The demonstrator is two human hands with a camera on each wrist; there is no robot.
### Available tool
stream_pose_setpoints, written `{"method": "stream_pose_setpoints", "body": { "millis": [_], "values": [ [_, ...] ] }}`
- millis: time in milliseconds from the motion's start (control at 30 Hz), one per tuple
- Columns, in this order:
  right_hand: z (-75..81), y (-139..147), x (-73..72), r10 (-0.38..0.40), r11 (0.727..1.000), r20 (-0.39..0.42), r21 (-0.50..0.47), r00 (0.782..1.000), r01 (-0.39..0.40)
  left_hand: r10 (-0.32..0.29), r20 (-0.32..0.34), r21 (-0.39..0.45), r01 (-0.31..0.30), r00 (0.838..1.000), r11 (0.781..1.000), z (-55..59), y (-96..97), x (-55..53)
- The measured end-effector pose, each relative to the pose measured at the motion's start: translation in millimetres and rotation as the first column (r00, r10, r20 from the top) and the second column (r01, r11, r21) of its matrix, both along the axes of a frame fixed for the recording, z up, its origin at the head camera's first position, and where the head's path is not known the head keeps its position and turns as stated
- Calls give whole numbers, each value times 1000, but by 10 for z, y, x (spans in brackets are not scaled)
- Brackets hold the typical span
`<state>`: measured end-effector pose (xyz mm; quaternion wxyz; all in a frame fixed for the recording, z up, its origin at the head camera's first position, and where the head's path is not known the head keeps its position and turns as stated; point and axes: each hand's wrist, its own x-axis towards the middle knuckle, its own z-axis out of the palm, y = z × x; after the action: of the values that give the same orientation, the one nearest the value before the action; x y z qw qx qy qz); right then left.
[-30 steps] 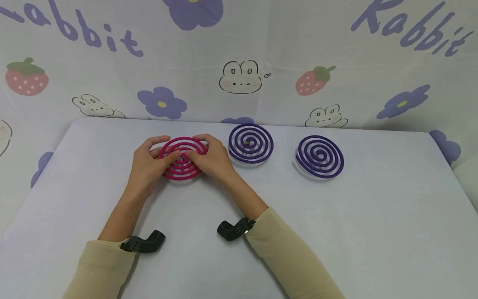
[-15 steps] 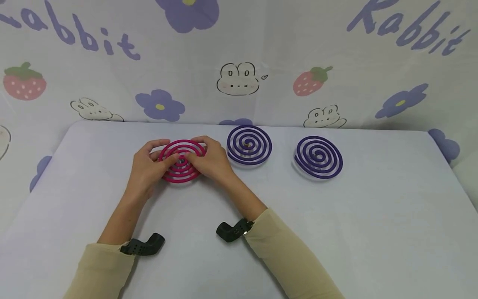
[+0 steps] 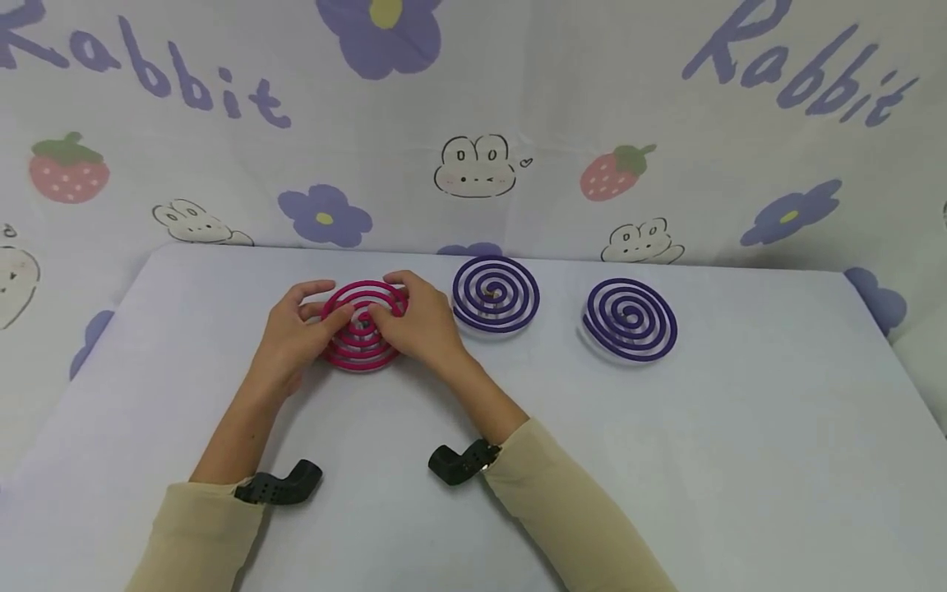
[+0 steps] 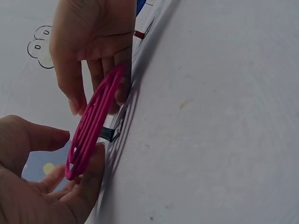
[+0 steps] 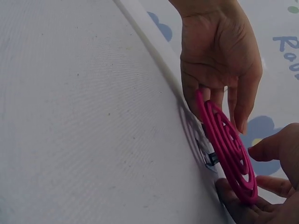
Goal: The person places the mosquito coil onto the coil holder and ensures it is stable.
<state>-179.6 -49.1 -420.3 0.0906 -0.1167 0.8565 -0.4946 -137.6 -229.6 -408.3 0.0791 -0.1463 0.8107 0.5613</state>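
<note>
A pink mosquito coil (image 3: 360, 362) stands a little above the white table on a small dark stand (image 4: 107, 134). My left hand (image 3: 292, 333) holds its left side, fingers round the rim and thumb over the face near the middle. On the opposite side, my right hand (image 3: 425, 321) holds the rim in the same way, its thumb close to the left one. In the wrist views both thumbs lie close above the face, and whether they touch it is hard to tell. Right of the hands stand two purple mosquito coils, a nearer one (image 3: 496, 329) and a farther one (image 3: 630, 357).
The white-covered table (image 3: 740, 460) reaches back to a printed cloth (image 3: 547, 99) with rabbits, flowers and strawberries. Black wrist cameras (image 3: 284, 487) sit at both cuffs of the beige sleeves (image 3: 200, 534).
Both hands stay on the pink coil, with barely any finger movement. The whole head view has shifted slightly, so the scene sits a little lower.
</note>
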Motion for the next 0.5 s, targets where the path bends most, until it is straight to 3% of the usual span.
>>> {"method": "stream_pose_setpoints", "body": {
  "millis": [267,500],
  "values": [
    [106,72,-19,38,999,-73,33,997,-35,-68,0,-58,68,998,996,40,-3,-38],
    [228,110,-15,118,992,-141,70,983,-109,-118,-80,-160,104,990,982,67,-84,6]
  ]
}}
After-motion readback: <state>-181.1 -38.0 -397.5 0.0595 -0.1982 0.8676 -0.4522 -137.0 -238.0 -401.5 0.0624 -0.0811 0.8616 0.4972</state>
